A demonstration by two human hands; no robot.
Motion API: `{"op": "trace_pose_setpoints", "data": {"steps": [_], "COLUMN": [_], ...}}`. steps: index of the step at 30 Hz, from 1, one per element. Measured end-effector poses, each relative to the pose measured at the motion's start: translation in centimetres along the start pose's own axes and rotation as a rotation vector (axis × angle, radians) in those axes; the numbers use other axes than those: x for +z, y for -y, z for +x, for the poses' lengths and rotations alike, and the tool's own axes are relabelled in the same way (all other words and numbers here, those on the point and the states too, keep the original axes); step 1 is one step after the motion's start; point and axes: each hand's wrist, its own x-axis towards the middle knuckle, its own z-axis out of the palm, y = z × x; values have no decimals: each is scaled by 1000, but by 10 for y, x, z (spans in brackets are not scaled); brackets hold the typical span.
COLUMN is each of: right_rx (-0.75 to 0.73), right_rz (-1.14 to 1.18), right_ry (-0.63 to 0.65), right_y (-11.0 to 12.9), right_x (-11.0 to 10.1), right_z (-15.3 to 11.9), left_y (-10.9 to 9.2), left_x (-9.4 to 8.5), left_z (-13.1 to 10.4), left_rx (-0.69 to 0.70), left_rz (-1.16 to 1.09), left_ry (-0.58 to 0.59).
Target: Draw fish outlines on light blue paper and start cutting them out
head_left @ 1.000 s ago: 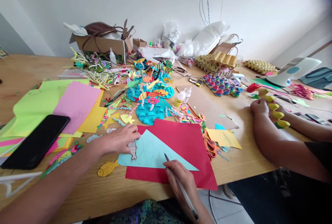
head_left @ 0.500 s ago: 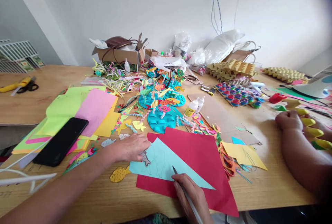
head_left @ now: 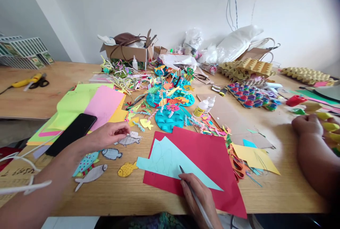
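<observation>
My right hand (head_left: 198,193) holds a pencil (head_left: 195,199), its tip over a light blue paper sheet (head_left: 177,165) with faint fish outlines drawn on it. That sheet lies on a larger red sheet (head_left: 204,151). Left of them, my left hand (head_left: 114,133) is closed with its fingertips at a grey paper fish (head_left: 130,139), which overlaps a white cut-out. Near my left forearm lie a yellow paper fish (head_left: 126,169), a blue-grey fish (head_left: 112,153), a long pale fish (head_left: 92,176) and a spotted blue fish (head_left: 86,162).
A black phone (head_left: 71,133) rests on coloured paper (head_left: 71,105) at left. Turquoise egg-tray pieces (head_left: 168,120) bearing paper fish stand ahead, beside glue bottles (head_left: 200,108). Orange scissors (head_left: 238,165) lie right of the red sheet. Another person's hand (head_left: 308,124) holds yellow egg-tray pieces at far right.
My left hand has moved left off the light blue sheet, taking the grey paper fish with it. My right hand keeps the pencil at nearly the same spot. The view has shifted slightly.
</observation>
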Motion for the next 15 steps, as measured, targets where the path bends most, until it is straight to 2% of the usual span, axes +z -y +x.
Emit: {"op": "trace_pose_setpoints", "data": {"steps": [3,6,11,15], "right_rx": [5,21,31,34], "right_rz": [8,5,-18,-23], "right_ry": [11,48,106,117], "right_y": [2,0,-4,-5], "right_x": [0,-1,-2,-3], "right_z": [1,0,-3,-3], "left_y": [11,21,36,47], "left_x": [2,7,12,8], "left_z": [-17,-29,-44,-52], "left_rx": [-109,-162,-157,-117], "left_rz": [54,129,207,337], "left_ry": [43,71,78,85]}}
